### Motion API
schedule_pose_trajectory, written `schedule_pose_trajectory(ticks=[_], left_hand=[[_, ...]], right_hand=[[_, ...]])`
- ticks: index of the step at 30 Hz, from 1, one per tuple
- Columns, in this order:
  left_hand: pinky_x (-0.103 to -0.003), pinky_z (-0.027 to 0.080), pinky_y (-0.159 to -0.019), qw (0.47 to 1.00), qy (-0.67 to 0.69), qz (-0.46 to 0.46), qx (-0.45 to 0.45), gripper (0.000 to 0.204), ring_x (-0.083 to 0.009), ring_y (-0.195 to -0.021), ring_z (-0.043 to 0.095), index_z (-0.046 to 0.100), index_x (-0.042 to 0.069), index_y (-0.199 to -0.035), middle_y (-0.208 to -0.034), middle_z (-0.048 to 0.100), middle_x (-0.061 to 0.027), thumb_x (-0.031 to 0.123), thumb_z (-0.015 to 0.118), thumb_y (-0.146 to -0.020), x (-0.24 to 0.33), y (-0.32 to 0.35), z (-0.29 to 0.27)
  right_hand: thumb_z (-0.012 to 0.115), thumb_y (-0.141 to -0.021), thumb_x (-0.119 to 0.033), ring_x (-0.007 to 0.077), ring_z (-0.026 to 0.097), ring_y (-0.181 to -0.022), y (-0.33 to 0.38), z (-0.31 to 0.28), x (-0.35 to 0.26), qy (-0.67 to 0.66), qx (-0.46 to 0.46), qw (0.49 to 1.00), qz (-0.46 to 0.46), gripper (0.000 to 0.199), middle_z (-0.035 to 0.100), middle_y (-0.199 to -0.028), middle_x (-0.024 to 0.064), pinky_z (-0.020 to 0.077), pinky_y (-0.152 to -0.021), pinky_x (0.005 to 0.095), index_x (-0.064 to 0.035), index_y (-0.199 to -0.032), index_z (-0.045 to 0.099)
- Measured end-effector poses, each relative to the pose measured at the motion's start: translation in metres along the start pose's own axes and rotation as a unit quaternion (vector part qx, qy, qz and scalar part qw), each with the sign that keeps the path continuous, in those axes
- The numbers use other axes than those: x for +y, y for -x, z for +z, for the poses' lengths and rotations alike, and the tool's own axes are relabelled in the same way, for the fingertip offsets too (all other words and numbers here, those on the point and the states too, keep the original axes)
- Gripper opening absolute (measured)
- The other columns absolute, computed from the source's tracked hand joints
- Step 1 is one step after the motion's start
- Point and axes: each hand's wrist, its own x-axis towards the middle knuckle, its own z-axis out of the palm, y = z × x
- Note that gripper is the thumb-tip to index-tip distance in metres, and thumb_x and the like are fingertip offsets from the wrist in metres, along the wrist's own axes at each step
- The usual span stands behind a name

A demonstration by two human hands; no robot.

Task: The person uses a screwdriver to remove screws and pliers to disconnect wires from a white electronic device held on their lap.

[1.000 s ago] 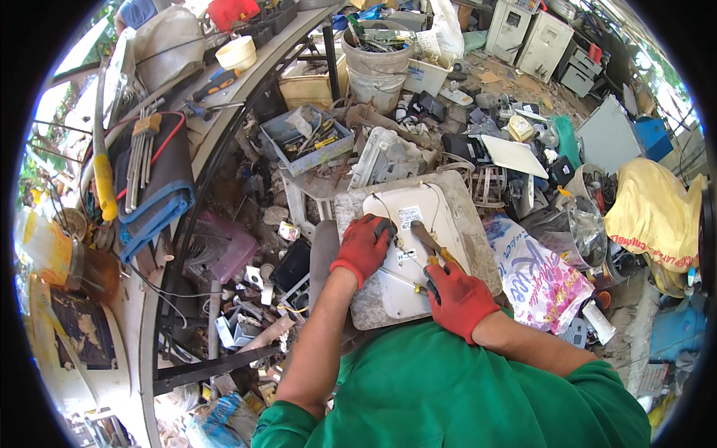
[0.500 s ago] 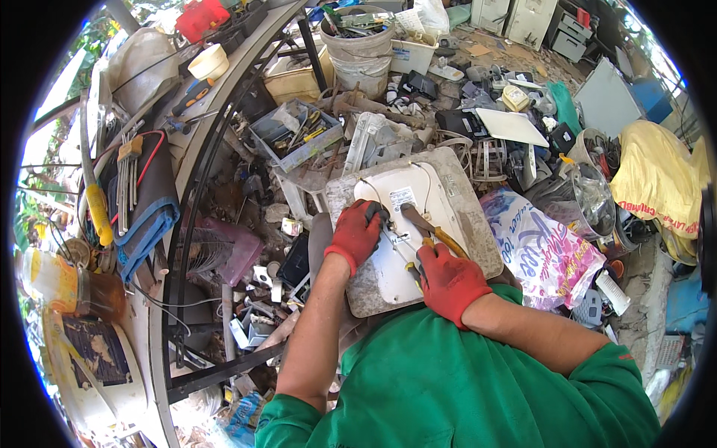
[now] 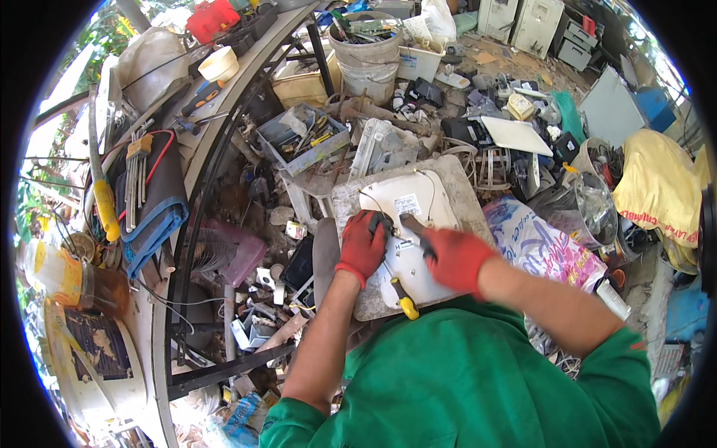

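The yellow-handled screwdriver point(image 3: 405, 300) now lies loose on the panel point(image 3: 412, 266) against the green shirt point(image 3: 463, 373), leaving the right hand point(image 3: 457, 263) free for the pliers point(image 3: 411, 222) beneath; the left hand point(image 3: 364, 245) has bent fingers; I cannot tell either grip

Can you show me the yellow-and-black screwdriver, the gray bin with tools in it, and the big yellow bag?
Screwdriver point(image 3: 405, 300): head view, on its yellow-and-black handle.
Gray bin point(image 3: 322, 155): head view, on its outer side wall.
Yellow bag point(image 3: 657, 175): head view, on the middle of its wrinkled side.
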Motion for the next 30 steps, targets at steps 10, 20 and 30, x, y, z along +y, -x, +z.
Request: schedule_pose_trajectory(ticks=[10,20,30], left_hand=[[-0.048,0.048,-0.094,1.000,0.020,-0.011,0.003,0.017,-0.0419,-0.105,0.061,0.068,0.003,-0.103,-0.106,0.067,-0.0188,0.013,0.062,-0.091,-0.001,-0.002,0.004],[-0.048,0.039,-0.114,0.995,-0.037,-0.031,-0.088,0.058,-0.0417,-0.131,0.050,0.062,0.004,-0.132,-0.139,0.056,-0.0172,0.028,0.076,-0.081,0.006,0.016,-0.007],[-0.048,0.036,-0.117,0.996,-0.049,-0.058,-0.046,0.055,-0.0401,-0.127,0.054,0.068,0.005,-0.123,-0.130,0.062,-0.0162,0.037,0.078,-0.080,0.014,0.018,0.004]], right_hand=[[0.059,-0.091,-0.022,0.0463,0.068,-0.098,-0.023,-0.005,0.015,0.092,-0.035,0.993,-0.071,0.044,0.069,-0.111,0.0269,0.0548,-0.088,0.0530,-0.0058,-0.132,0.057],[0.070,-0.086,-0.021,0.0381,0.069,-0.094,0.033,0.021,0.061,0.054,0.081,0.992,-0.079,0.046,0.064,-0.113,0.0161,0.0571,-0.080,0.0471,-0.0117,-0.130,0.060],[0.087,-0.072,-0.047,0.0393,0.067,-0.108,0.024,0.021,0.067,0.059,0.010,0.997,0.047,0.089,0.058,-0.127,0.0210,0.0556,-0.091,0.0471,-0.0070,-0.141,0.048]])
